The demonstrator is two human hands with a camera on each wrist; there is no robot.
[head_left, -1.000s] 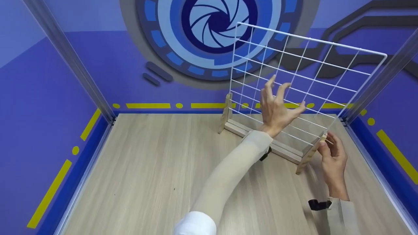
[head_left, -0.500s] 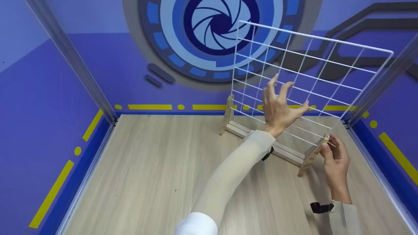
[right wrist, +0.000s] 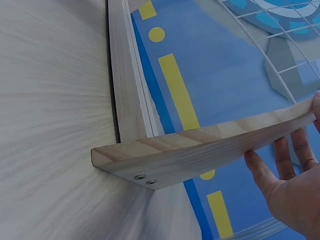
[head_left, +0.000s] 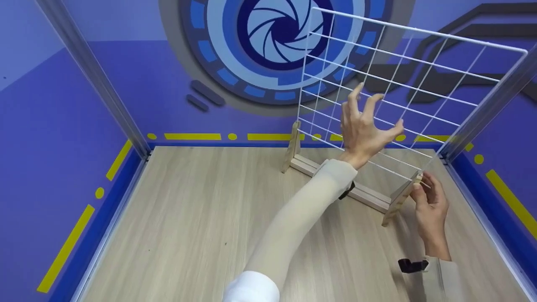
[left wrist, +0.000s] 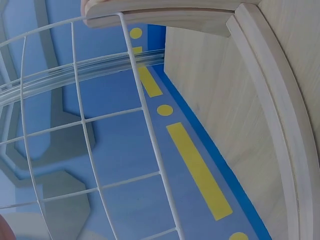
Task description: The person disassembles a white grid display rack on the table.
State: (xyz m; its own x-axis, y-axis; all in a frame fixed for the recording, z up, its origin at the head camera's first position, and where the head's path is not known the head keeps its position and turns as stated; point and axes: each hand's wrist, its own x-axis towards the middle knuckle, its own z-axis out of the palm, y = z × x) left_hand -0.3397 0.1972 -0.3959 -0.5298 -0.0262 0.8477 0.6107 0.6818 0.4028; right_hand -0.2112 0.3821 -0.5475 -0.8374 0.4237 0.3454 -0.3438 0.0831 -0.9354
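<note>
A white wire grid panel (head_left: 419,90) leans over a wooden stand (head_left: 369,197) made of a grooved rail between two side boards. My left hand (head_left: 363,130) holds the grid in its middle, fingers bent and spread against the wires; some fingertips are hidden. The grid's bottom wire (left wrist: 150,120) shows well above the grooved rail (left wrist: 280,120) in the left wrist view, with its corner near the top of one side board. At the right side board (right wrist: 200,142), my right hand (head_left: 432,209) pinches the upper end between thumb and fingers.
The stand is on a wood-grain tabletop (head_left: 188,218). Behind it rises a blue printed wall (head_left: 126,84) with yellow dashes, and a metal corner post (head_left: 495,100) stands close to the grid's right edge.
My left hand has moved up and slightly right, raising the wire grid with it over the last half second. The right hand stays at the side board, and the stand remains in place.
</note>
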